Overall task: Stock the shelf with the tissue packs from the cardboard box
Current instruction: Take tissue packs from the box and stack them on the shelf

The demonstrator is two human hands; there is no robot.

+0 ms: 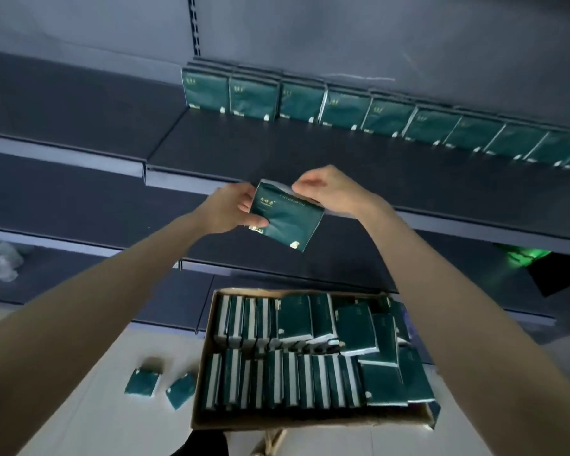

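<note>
A row of dark green, rectangular, plastic-wrapped tissue packs (343, 106) stands along the rear edge of the dark metal shelf board (244, 149), from its left rear corner to its right end. A held tissue pack (287, 218) is before the board's front edge, with the left hand (231, 209) at its left side and the right hand (326, 189) at its top. Below, the open brown cardboard box (310, 419) sits on the pale floor (112, 416). The boxed packs (277, 380) stand on edge at left and lie flat at right. Two loose packs (144, 383) lie on the floor just beside the box's left wall.

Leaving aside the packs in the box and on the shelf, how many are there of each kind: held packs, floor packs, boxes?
Held tissue pack, gripped by left hand and right hand: 1
Floor tissue packs: 2
Cardboard box: 1
Total: 4
</note>
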